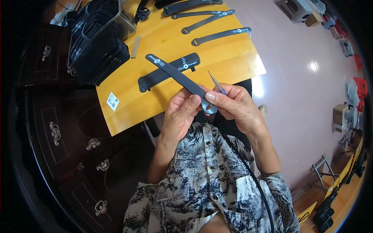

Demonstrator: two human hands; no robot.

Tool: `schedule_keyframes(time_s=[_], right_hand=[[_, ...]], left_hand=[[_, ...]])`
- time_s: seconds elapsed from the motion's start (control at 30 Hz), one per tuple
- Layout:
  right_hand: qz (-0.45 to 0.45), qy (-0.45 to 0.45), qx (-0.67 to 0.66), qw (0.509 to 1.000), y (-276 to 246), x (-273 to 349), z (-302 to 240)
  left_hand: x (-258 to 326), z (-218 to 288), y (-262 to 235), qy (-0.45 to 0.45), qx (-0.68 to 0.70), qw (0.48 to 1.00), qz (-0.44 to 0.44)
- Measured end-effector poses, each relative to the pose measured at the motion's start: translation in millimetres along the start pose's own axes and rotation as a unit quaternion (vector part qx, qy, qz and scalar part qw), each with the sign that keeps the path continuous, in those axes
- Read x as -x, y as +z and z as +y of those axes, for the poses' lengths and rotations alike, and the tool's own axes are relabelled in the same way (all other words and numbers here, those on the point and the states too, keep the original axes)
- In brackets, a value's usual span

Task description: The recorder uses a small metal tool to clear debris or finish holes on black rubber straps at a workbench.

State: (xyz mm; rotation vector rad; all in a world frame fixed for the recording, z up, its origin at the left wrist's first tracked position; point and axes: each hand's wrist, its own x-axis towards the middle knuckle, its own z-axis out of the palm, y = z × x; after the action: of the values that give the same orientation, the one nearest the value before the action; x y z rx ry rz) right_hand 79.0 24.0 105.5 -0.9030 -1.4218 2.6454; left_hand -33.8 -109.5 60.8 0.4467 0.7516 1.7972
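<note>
A black strap [176, 74] with white printing slants up and away to the left from my hands over the table's near edge. My left hand [179, 112] is closed on it, thumb on top, just above its rounded, slotted end. My right hand [243, 110] pinches that end between thumb and fingers. Tucked in the same hand is a slim pointed metal tool [214, 80] with a purplish handle, tip up; its exact kind is unclear. Beyond the held strap, a wider black strap piece [167, 73] lies on the yellow table [229, 58].
More black straps [221, 35] lie at the table's far side. At the far left stands a clear bin [116, 15] with stacked black straps [103, 58] beside it. A wooden strip [135, 47] and a white label [112, 101] lie on the table. Dark drawers [93, 143] stand left.
</note>
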Motion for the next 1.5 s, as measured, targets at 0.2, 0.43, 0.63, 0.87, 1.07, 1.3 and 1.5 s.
schedule_keyframes(time_s=[0.2, 0.43, 0.63, 0.87, 1.07, 1.3, 1.5], right_hand=[[0.157, -0.16, 0.1, 0.969, 0, 4, 17], [0.157, -0.254, 0.266, 0.917, 0, 18, 28], [0.15, -0.248, 0.248, 0.925, -2, 13, 33], [0.146, -0.252, 0.261, 0.92, -2, 9, 31], [0.138, -0.225, 0.27, 0.926, 0, 10, 26], [0.123, -0.19, 0.229, 0.947, 1, 14, 22], [0.118, -0.18, 0.212, 0.953, 2, 14, 18]], left_hand=[[-12, -3, 3, 0.067, -0.054, 0.986, 0.141], [-19, -6, 3, 0.091, -0.129, 0.966, 0.207], [-22, -8, 6, 0.109, -0.143, 0.962, 0.204], [-22, -12, 5, 0.116, -0.137, 0.962, 0.205], [-22, -10, 6, 0.126, -0.131, 0.965, 0.187], [-20, -9, 4, 0.132, -0.133, 0.966, 0.177], [-21, -9, 6, 0.136, -0.125, 0.968, 0.171]])
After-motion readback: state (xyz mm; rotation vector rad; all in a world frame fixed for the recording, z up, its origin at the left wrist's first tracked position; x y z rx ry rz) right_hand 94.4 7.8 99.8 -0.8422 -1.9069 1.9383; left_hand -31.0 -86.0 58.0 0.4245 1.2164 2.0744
